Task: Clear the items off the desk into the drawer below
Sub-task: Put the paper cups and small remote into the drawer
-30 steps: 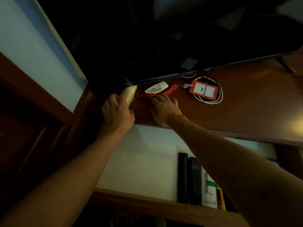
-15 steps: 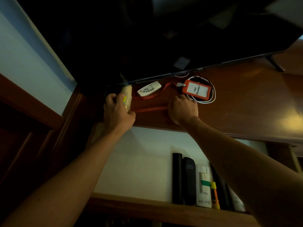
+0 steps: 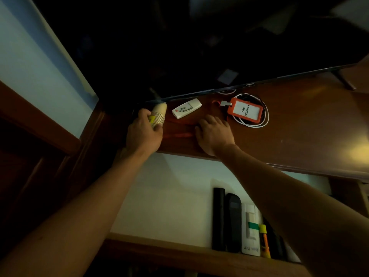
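Left hand [image 3: 144, 134] grips ribbed paper cup stack [image 3: 158, 115] on glossy wooden desk [image 3: 299, 140].

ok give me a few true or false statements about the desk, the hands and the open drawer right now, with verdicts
1. The left hand is wrapped around a stack of cream paper cups lying on its side. True.
2. The small white remote with grey buttons is already in the white-lined open drawer. False: it lies on the brown wooden desk, between the cups and the badge.
3. The orange badge holder with a white card rests on a coiled white cable. True.
4. The right hand holds the badge holder in the air. False: it lies palm-down on the desk over the red lanyard strap.
5. The drawer holds nothing. False: two black remotes lie inside.
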Available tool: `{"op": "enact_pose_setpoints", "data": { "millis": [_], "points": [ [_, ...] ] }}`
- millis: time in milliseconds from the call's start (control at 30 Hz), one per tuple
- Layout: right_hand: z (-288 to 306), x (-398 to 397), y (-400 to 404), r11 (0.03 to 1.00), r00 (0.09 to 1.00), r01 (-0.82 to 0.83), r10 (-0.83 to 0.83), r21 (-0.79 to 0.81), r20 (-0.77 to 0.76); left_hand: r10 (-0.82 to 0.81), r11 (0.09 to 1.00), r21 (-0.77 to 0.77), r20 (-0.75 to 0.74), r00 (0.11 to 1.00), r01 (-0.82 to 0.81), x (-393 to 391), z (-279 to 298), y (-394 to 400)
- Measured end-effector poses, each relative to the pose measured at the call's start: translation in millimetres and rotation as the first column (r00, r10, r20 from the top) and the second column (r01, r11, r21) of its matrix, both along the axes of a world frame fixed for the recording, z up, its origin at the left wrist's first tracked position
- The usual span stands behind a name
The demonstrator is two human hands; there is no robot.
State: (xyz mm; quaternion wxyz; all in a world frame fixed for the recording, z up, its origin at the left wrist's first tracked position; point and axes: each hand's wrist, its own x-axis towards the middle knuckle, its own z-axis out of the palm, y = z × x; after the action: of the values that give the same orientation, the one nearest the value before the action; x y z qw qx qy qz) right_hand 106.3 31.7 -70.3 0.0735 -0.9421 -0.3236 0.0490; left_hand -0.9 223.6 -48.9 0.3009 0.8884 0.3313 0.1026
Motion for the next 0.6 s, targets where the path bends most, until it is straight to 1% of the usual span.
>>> {"op": "enact_pose_setpoints", "data": {
  "millis": [100, 200, 267, 333, 400, 500, 600],
  "points": [
    [6.3, 8.4, -15.5, 0.990, 0.988, 0.137, -0.138, 0.013, 0.066, -0.005, 1.000, 0.000, -0.002, 1.000, 0.005, 0.7, 0.0, -2.5],
    [15.9, 11.9, -7.7, 0.974, 0.964, 0.219, -0.206, -0.065, 0.166, -0.002, 1.000, 0.002, -0.008, 1.000, 0.002, 2.3, 0.5, -4.7],
    [19.8, 11.4, 9.3, 0.983, 0.974, 0.174, -0.163, -0.061, 0.160, -0.001, 1.000, 0.005, -0.011, 1.000, 0.001, 2.2, 0.6, -5.3],
    [20.1, 8.7, 31.3, 0.999, 0.995, 0.045, -0.044, -0.014, 0.092, -0.007, 1.000, 0.012, -0.026, 1.000, 0.007, 2.2, 0.6, -4.3],
    [16.2, 4.0, 51.2, 0.998, 0.997, -0.066, 0.066, -0.002, 0.047, -0.012, 1.000, 0.016, -0.042, 0.999, 0.013, 2.8, 1.1, -1.8],
    [7.8, -1.0, 63.4, 0.996, 0.996, -0.084, 0.083, -0.030, -0.030, -0.002, 1.000, 0.005, -0.065, 0.998, 0.003, 4.1, 1.8, 1.5],
    [4.6, -2.8, 56.4, 0.995, 0.996, -0.087, 0.087, -0.042, -0.011, -0.005, 1.000, -0.011, -0.092, 0.996, 0.004, 3.4, 0.6, 1.7]
  ]
}}
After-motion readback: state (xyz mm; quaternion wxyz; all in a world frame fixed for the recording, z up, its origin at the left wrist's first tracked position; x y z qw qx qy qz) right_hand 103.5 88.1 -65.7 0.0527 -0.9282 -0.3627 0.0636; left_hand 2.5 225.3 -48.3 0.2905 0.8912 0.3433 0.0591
